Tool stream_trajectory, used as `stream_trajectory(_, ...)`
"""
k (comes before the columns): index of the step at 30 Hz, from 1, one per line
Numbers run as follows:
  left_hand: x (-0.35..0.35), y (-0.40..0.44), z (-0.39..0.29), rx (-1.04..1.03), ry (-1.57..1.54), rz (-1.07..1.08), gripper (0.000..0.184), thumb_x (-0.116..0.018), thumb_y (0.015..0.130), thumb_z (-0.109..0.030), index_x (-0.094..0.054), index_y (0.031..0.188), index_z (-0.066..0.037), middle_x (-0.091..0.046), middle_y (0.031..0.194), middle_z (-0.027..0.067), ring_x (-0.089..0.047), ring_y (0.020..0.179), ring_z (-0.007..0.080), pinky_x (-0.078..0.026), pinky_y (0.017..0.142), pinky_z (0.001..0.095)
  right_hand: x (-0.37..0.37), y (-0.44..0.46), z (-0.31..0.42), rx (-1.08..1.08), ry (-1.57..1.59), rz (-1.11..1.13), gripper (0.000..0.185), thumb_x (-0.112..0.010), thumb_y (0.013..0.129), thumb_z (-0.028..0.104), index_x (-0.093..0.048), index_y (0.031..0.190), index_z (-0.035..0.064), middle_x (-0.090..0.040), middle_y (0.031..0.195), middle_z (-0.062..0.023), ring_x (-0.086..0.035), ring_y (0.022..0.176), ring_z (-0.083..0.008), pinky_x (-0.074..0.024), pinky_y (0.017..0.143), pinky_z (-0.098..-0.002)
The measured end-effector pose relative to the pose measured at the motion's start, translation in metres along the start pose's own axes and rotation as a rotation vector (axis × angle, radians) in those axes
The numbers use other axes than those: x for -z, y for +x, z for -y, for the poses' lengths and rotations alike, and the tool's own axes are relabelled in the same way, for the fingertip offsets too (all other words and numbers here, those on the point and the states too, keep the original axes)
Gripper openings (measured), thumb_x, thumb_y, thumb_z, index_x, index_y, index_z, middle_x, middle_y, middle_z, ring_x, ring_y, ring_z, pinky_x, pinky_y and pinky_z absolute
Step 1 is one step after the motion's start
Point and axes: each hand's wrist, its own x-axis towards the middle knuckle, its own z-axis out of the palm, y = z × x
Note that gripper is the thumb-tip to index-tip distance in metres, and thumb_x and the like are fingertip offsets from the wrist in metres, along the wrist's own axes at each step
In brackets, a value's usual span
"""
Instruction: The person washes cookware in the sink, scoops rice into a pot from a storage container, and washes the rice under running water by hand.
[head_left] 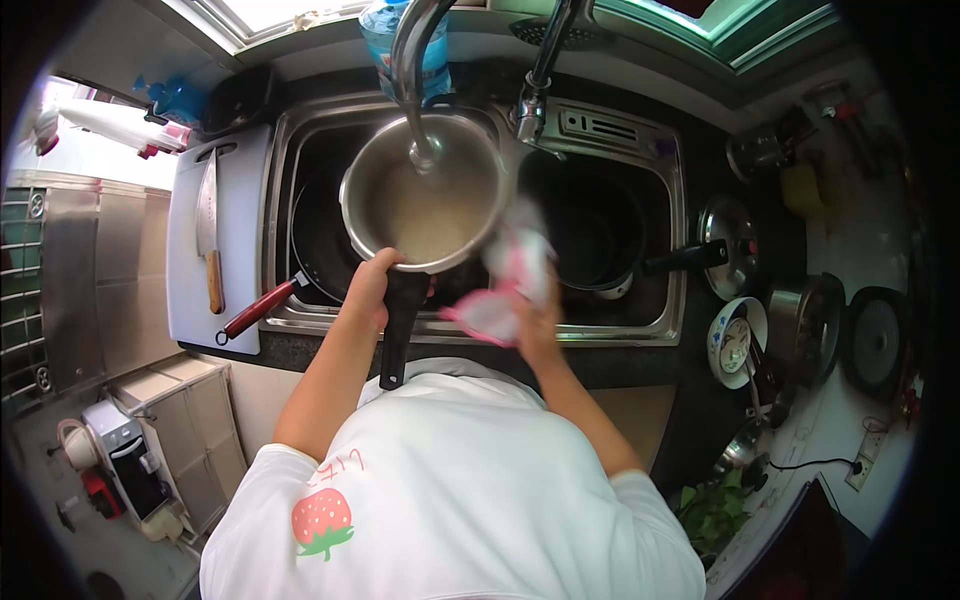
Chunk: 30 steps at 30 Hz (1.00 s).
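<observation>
Over the left basin is a stainless steel pot with a long black handle and cloudy, pale liquid in the bottom. My left hand is closed round the handle where it joins the pot. The chrome tap hangs above, its spout over the pot's mouth; whether water runs is unclear. Smeared by motion, a white cloth with pink edging is gripped in my right hand, just right of the pot. Part of the cloth reaches up beside the pot's rim.
A black pan sits in the right basin, its handle crossing the sink edge. At left, a knife lies on a white cutting board, near a red-handled pan. A lid and a bowl stand at right.
</observation>
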Motion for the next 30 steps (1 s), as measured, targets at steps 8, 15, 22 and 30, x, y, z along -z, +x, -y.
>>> stream_trajectory(8,0.019,-0.022,-0.006,-0.006,0.021,0.04,0.034,-0.045,0.075,-0.013,-0.055,0.095,0.012,-0.062,0.079,0.023,-0.063,0.068,0.0306,-0.054,0.065,0.0397,-0.048,0.17,-0.029,-0.468,0.745,0.2,0.04,-0.048,0.092,0.029,-0.049,0.122,0.0022,-0.054,0.116,-0.0104,-0.052,0.105,-0.0198,-0.0403,0.092,-0.0312)
stream_trajectory(15,0.012,-0.035,-0.013,0.021,-0.116,0.127,0.036,-0.046,0.075,-0.014,-0.054,0.098,0.012,-0.063,0.083,0.0233,-0.064,0.07,0.0318,-0.056,0.064,0.0409,-0.074,0.174,-0.046,-0.687,1.42,0.43,0.033,-0.051,0.089,0.028,-0.056,0.114,0.0084,-0.06,0.107,-0.0103,-0.058,0.095,-0.0229,-0.0431,0.091,-0.0343)
stream_trajectory(22,0.001,-0.027,-0.024,-0.116,-0.055,0.142,0.039,-0.048,0.075,-0.017,-0.052,0.102,0.011,-0.063,0.088,0.0221,-0.065,0.072,0.0306,-0.056,0.064,0.0405,-0.079,0.065,0.013,-0.803,1.284,0.036,0.031,-0.046,0.091,0.027,-0.051,0.118,0.0118,-0.058,0.111,-0.0086,-0.055,0.1,-0.0215,-0.0429,0.091,-0.0362)
stream_trajectory(30,0.001,-0.021,-0.022,-0.13,0.1,0.1,0.036,-0.05,0.074,-0.011,-0.05,0.103,0.01,-0.061,0.09,0.02,-0.064,0.073,0.0291,-0.057,0.063,0.0399,-0.043,0.087,0.039,-0.341,1.039,-0.012,0.056,-0.048,0.093,0.036,-0.03,0.136,0.0063,-0.049,0.123,-0.0083,-0.049,0.109,-0.0171,-0.041,0.094,-0.034)
